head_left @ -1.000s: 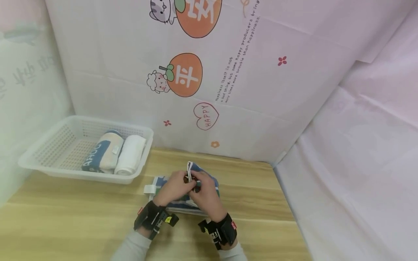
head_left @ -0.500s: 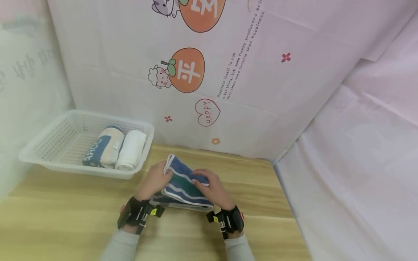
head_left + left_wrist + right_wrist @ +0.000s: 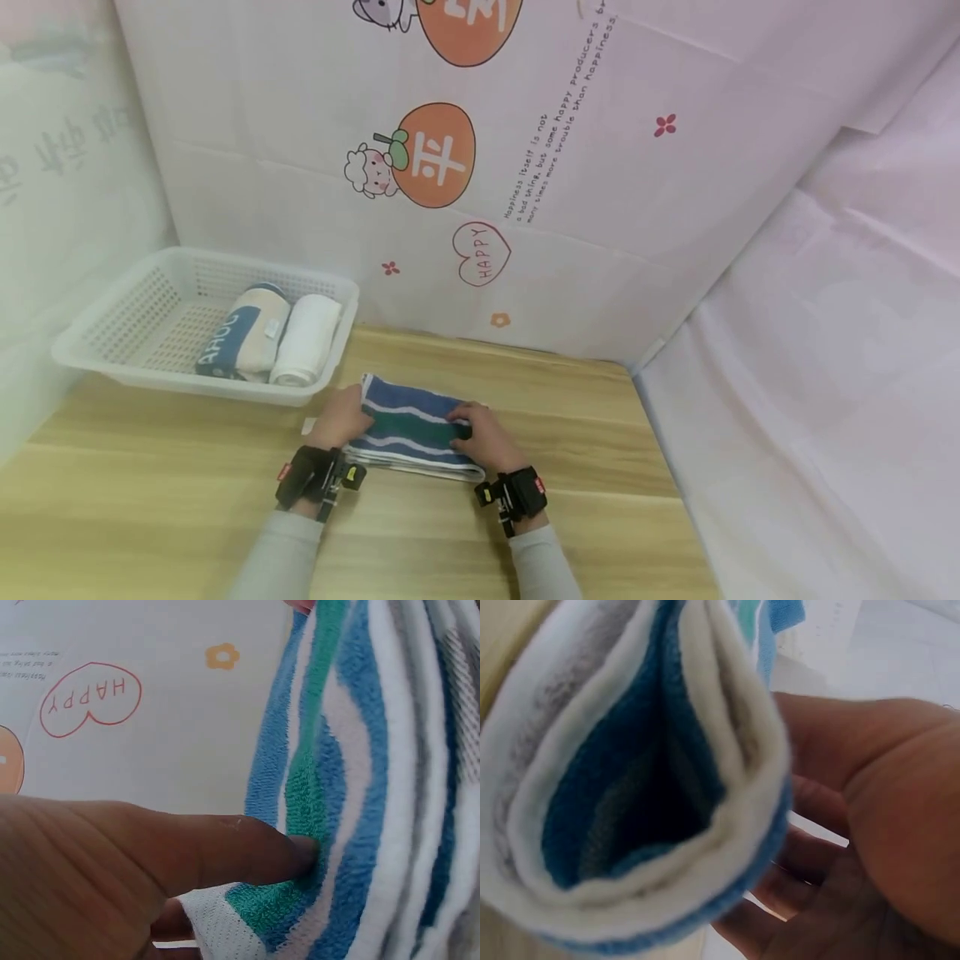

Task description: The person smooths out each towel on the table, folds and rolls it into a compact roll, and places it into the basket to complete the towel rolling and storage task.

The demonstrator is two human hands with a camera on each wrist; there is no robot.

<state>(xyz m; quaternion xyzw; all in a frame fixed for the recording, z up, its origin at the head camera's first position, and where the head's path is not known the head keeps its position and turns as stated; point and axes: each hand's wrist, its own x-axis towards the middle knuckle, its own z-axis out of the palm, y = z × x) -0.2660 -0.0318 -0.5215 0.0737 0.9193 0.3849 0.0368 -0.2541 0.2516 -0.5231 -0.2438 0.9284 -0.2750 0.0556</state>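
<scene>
A folded striped towel (image 3: pixel 416 421), blue, green and white, lies on the wooden table. My left hand (image 3: pixel 342 419) holds its left end. In the left wrist view the thumb (image 3: pixel 247 851) presses a green stripe, and the other fingers are mostly hidden behind a white label (image 3: pixel 225 922). My right hand (image 3: pixel 487 437) holds the towel's right end, thumb and fingers bent against the top. In the right wrist view the towel's looped layers (image 3: pixel 652 787) face the camera beside that hand (image 3: pixel 877 825); its fingertips are hidden.
A white plastic basket (image 3: pixel 112 367) stands at the back left. It contains a rolled beige-and-blue towel (image 3: pixel 251 329) and a rolled white towel (image 3: pixel 307 337). A printed sheet (image 3: pixel 600 275) hangs behind the table, and pale cloth (image 3: pixel 825 375) hangs on the right.
The hands were together at a raised corner, then spread apart along the towel. Its raised fold has come down, and it now lies flatter. The head view has shifted slightly.
</scene>
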